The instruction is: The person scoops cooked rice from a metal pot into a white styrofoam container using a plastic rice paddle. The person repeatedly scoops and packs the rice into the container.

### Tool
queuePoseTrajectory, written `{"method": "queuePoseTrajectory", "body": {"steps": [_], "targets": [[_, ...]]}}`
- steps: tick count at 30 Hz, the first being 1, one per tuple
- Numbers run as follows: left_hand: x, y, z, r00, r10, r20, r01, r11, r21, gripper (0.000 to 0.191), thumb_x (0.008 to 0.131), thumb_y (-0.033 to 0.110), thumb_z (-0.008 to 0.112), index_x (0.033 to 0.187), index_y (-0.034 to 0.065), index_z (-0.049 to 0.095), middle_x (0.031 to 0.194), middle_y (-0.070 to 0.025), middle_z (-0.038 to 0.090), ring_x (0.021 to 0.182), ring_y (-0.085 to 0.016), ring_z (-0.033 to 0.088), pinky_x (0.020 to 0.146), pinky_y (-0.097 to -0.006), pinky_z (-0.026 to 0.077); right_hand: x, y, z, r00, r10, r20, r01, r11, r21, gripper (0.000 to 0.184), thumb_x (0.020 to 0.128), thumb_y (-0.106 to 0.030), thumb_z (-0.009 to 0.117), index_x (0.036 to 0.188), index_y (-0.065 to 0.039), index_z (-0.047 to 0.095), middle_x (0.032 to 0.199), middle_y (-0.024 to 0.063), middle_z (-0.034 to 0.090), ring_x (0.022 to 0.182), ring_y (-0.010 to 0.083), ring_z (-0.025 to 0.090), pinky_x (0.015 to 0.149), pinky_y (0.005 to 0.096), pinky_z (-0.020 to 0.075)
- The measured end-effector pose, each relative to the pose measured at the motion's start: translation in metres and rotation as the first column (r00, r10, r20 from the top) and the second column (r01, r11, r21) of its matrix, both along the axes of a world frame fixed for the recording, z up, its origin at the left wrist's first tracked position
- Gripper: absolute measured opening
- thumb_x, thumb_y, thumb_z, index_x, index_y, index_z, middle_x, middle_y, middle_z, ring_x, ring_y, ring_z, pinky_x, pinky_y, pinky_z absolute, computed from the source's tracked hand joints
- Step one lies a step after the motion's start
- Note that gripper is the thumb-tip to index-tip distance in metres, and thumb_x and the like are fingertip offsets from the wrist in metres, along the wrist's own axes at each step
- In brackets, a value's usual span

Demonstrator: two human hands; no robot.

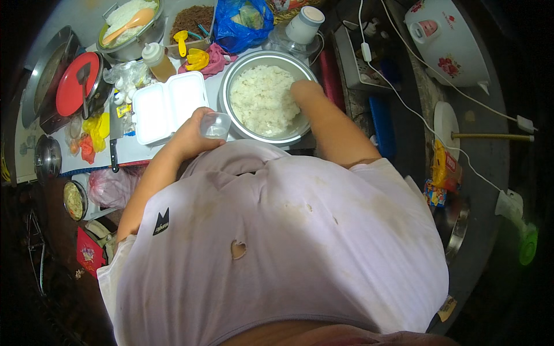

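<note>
My left hand holds a small clear plastic cup near the table's front edge. Cooked white rice fills much of a round metal pot in front of me. My right hand is at the right side of the pot, over the rice; its fingers are hidden from view, so whether it grips anything cannot be told. Left of the pot lies an opened white foam food box with nothing in it. A squeeze bottle of brownish liquid stands behind the box.
A knife lies at the left, its handle over the front edge. Beyond are a red plate with a dark spatula, a second rice pot with an orange spoon, and a blue plastic bag. White cables cross the right side.
</note>
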State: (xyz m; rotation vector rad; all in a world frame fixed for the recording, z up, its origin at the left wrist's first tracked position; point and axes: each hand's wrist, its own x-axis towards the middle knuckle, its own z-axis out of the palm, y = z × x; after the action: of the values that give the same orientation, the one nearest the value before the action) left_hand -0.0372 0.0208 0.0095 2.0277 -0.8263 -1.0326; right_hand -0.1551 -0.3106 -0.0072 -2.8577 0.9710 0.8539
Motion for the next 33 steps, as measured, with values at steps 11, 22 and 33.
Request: {"method": "queuePoseTrajectory", "body": {"steps": [11, 22, 33], "targets": [[-0.001, 0.000, -0.013, 0.997, 0.029, -0.070, -0.031, 0.999, -0.036, 0.088, 0.067, 0.023, 0.088, 0.138, 0.0034, 0.042, 0.132, -0.0199, 0.060, 0.125, -0.031, 0.056, 0.105, -0.0371, 0.044, 0.011, -0.004, 0.067, 0.996, -0.042, -0.073, 0.042, 0.999, -0.002, 0.033, 0.090, -0.011, 0.055, 0.117, -0.002, 0.071, 0.119, 0.0172, 0.070, 0.105, 0.0330, 0.070, 0.087, 0.0445, 0.0566], [0.000, -0.012, -0.005, 0.996, -0.034, -0.088, 0.032, 0.999, -0.024, 0.077, 0.071, 0.014, 0.086, 0.135, 0.0067, 0.043, 0.132, -0.0156, 0.058, 0.125, -0.026, 0.054, 0.104, -0.0357, 0.044, -0.006, 0.006, 0.017, 0.997, -0.063, -0.035, 0.064, 0.997, 0.034, 0.035, 0.092, -0.018, 0.053, 0.120, -0.005, 0.070, 0.126, 0.0148, 0.067, 0.115, 0.0294, 0.066, 0.094, 0.0433, 0.0535], [0.000, -0.020, -0.002, 0.997, -0.048, -0.053, 0.047, 0.999, -0.011, 0.076, 0.070, 0.012, 0.087, 0.133, 0.0064, 0.044, 0.132, -0.0162, 0.059, 0.127, -0.027, 0.054, 0.107, -0.0365, 0.042, 0.005, 0.038, -0.010, 0.996, 0.074, 0.054, -0.077, 0.995, 0.065, 0.035, 0.089, -0.017, 0.052, 0.116, -0.006, 0.073, 0.119, 0.0180, 0.069, 0.109, 0.0319, 0.068, 0.093, 0.0429, 0.0533]]}}
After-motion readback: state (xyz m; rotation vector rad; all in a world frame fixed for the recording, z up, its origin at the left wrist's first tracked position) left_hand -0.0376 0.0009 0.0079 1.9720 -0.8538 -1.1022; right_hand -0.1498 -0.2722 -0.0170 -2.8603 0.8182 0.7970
